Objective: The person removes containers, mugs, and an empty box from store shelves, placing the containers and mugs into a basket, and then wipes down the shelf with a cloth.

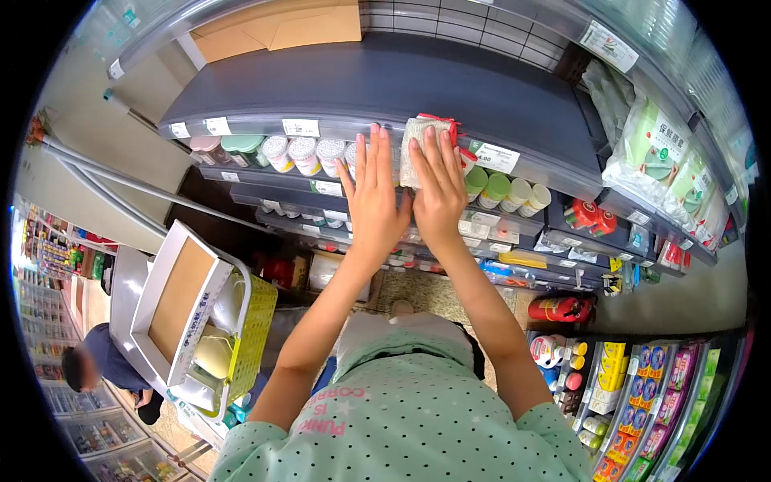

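My left hand (373,193) is stretched out flat over the front edge of the dark grey shelf (265,88), its back toward me and nothing seen in it. Beside it, my right hand (439,189) lies with extended fingers over a folded beige cloth (414,153) with a red edge. Part of the cloth is hidden behind those fingers, and whether they grip it I cannot tell from their flat pose. The thumbs nearly meet. Below the hands, white-lidded jars (303,154) and green-lidded jars (495,191) line a lower shelf.
A yellow-green basket (255,329) holding a white-framed box (181,301) stands at left. Plastic-wrapped packs (658,145) fill the right shelf. A red fire extinguisher (560,308) lies low at right, near shelves of boxed goods (646,377). Another person (120,361) is at far left.
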{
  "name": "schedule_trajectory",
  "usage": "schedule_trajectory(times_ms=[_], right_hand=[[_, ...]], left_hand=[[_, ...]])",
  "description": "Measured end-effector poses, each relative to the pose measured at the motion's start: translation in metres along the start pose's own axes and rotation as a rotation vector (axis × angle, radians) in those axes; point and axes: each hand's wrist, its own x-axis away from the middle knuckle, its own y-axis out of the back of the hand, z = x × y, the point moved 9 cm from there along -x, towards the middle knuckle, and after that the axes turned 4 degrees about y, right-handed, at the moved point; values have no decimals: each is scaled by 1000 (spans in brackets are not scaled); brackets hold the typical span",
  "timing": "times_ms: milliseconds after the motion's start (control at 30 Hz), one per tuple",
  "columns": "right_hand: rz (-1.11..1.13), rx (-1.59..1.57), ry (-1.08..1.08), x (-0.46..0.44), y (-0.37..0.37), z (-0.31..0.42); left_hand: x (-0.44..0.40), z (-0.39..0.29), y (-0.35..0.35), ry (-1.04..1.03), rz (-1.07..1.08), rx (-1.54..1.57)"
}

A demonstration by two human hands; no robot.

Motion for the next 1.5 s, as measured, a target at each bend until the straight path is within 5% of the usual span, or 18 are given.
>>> schedule_trajectory(times_ms=[200,800,1167,1500], right_hand=[[-133,-64,0,-5,40,-1],[118,126,60,-15,-44,37],[23,-167,40,-28,-37,53],[95,72,74,-11,-61,48]], left_hand=[[6,23,17,94,-47,-24],[9,50,34,207,-70,9],[17,73,60,257,-126,-48],[16,86,56,272,-120,4]])
